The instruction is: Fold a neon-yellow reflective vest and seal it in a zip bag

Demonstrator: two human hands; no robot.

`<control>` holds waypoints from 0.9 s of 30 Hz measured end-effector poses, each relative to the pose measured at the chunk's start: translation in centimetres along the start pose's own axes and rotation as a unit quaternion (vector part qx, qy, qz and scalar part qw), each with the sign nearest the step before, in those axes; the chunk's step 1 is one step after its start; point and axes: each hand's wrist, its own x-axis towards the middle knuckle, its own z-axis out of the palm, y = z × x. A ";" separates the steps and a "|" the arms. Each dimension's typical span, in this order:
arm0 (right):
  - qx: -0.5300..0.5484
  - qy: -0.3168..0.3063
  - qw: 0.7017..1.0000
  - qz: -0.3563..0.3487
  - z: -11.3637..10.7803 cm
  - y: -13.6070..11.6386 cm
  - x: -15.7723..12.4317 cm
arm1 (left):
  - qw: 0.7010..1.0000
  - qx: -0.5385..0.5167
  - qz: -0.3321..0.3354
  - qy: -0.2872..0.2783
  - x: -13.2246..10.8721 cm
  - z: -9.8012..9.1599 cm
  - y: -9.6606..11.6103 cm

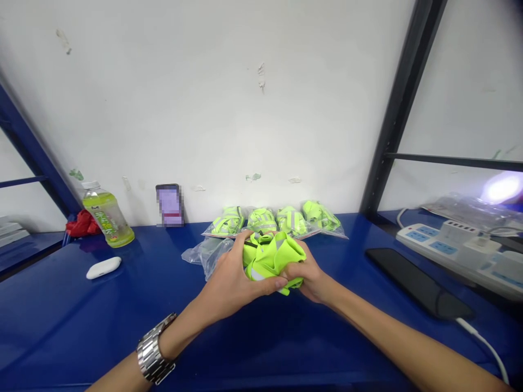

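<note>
left hand (231, 283) and right hand (311, 277) are clenching a neon vest (272, 255), seemingly wadding it small. next is probably calling for a tight hold while opening the clear bag (206, 253).

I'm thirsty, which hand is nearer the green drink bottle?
Left. Your left hand holds the yellow-green cloth, right of the bottle; your right hand holds the cloth's other side, farther off.

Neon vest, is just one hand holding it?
No, both the left hand and the right hand grip the bunched neon vest.
</note>
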 end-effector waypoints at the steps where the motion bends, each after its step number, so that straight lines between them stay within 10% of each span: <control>1: 0.002 0.011 1.000 0.006 0.0 0.3 0.0 | 0.999 -0.033 0.004 -0.002 0.1 0.1 0.1; 12: -0.053 0.025 0.997 -0.048 -1.2 1.4 0.6 | 0.914 -0.398 -0.040 -0.063 0.1 2.7 0.2; 27: -0.100 -0.034 0.993 -0.042 -1.0 1.4 0.9 | 0.870 -0.480 -0.080 -0.078 0.2 2.9 -0.3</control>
